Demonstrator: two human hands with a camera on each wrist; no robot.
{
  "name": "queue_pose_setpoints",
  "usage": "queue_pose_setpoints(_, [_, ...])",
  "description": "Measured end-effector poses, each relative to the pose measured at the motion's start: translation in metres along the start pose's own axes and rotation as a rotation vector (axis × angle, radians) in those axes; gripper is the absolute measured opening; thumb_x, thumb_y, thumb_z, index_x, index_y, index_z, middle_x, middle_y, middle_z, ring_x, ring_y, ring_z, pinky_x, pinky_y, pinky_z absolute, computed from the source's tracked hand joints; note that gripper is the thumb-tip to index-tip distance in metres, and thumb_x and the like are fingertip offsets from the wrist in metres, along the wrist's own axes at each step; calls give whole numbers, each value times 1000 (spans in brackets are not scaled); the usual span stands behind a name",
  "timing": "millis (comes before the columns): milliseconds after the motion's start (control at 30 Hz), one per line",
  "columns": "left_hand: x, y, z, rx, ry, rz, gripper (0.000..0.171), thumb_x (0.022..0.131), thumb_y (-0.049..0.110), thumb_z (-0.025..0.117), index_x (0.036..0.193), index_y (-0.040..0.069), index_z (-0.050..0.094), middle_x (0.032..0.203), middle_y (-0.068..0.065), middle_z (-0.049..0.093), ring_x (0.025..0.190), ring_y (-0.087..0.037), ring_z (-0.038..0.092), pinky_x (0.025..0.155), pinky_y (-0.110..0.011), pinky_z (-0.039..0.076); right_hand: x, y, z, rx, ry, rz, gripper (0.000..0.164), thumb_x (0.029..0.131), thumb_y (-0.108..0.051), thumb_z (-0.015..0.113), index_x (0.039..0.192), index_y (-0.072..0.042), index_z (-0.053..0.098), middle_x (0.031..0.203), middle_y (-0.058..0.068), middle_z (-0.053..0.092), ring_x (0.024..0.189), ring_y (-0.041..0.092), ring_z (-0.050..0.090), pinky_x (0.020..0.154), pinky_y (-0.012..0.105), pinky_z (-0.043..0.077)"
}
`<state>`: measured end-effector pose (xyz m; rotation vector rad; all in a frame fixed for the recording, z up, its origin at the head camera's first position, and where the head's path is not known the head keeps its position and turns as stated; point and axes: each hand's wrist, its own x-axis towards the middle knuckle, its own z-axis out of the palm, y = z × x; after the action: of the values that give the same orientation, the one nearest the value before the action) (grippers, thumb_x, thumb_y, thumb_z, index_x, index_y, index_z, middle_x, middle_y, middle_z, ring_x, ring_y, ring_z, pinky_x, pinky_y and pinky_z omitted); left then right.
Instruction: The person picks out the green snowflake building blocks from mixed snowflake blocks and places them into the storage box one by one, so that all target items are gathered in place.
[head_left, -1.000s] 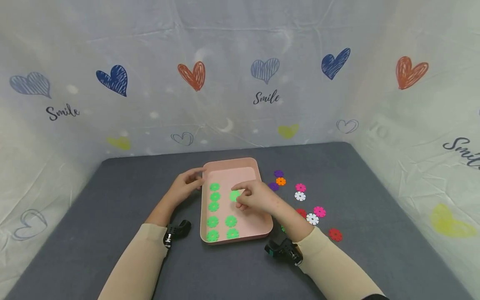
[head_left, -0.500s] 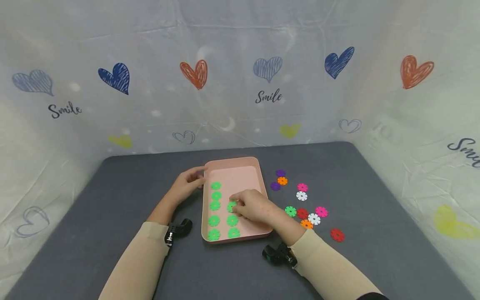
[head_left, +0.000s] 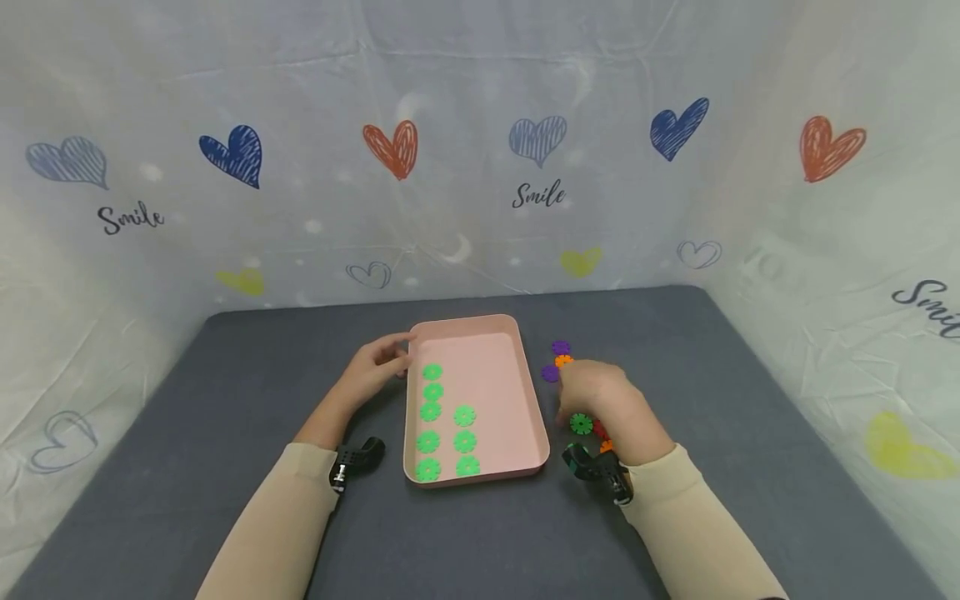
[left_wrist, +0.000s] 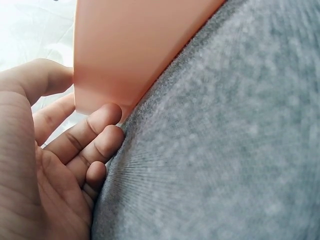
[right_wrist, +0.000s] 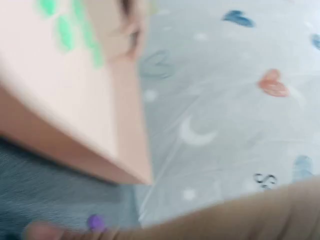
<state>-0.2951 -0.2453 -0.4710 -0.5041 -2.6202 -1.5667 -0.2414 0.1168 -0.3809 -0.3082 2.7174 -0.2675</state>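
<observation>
A pink rectangular tray (head_left: 498, 367) lies on the dark table. Inside are several green notched plastic discs (head_left: 431, 411) in a left column, with a shorter column of green discs (head_left: 465, 440) beside it. My left hand (head_left: 372, 367) touches the tray's upper left side. In the left wrist view the thumb and fingertips of that hand (left_wrist: 65, 150) meet the tray wall (left_wrist: 135, 50), fingers softly bent. Right of the tray, my right hand (head_left: 606, 396) reaches down over loose discs. Its fingertips are hidden in the head view, and the right wrist view is blurred.
Loose discs around the right hand include purple (head_left: 561, 347), orange (head_left: 563, 361) and green (head_left: 581, 423) ones. Others are partly covered by the hand. A patterned cloth (head_left: 457, 217) stands behind the grey table (head_left: 300, 333).
My right hand has set a green disc at the top of the second column, let go, and moved right, out of the tray to the loose discs. The left hand keeps its place.
</observation>
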Motion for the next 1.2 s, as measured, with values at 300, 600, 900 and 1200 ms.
queue_pose_setpoints(300, [0,1,1,8,5,-12,44,102,16,67,144,4,58,94,-13,67,80,-23,62,75,-35,49,6,-5,12,-103,-37,110,25,77,-13,91,91,-7,71,84,7,64,73,24,58,70,42,53])
queue_pose_setpoints(600, [-1,2,1,6,2,-20,44,102,14,66,143,3,58,95,-13,67,82,-25,62,77,-37,48,7,0,6,-167,-117,160,35,72,-22,95,93,-10,70,92,6,65,83,25,59,79,46,49])
queue_pose_setpoints(900, [0,2,1,9,3,-24,44,102,14,66,144,4,58,95,-12,67,81,-24,62,73,-34,47,-1,9,3,-117,-116,180,28,73,-25,94,77,-9,71,73,4,66,68,21,62,72,40,46])
queue_pose_setpoints(1200, [0,3,1,13,3,-33,44,101,16,67,144,6,58,96,-11,67,81,-24,63,75,-37,48,-1,12,4,-73,-127,129,28,75,-17,93,82,-8,67,75,4,67,70,21,62,70,40,48])
